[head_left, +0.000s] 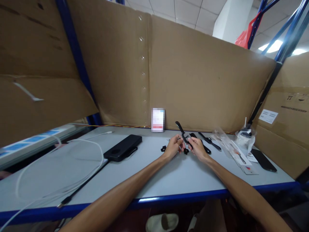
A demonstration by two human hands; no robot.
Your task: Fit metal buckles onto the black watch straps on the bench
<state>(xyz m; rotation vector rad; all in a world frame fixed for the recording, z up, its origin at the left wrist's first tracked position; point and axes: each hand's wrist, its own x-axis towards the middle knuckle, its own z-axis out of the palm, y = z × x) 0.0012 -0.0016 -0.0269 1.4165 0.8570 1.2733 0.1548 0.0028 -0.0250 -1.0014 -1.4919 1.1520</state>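
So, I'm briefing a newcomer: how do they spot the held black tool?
Find the brown cardboard wall behind the pale tabletop. Right of centre, the left hand and right hand meet at a slim black tool. Unlike the black pieces lying to its right, it is held, rounded end up.

Tabletop (145,185): power bank (123,147) left, cable (99,146) loop further left. Pixelated panel (158,120) far centre, before cardboard wall (205,80). Right of centre, handled tool (179,126) between left hand (174,147) and right hand (198,149); other tools (209,140) rightward, then packets (233,152). Phone (263,159) far right.
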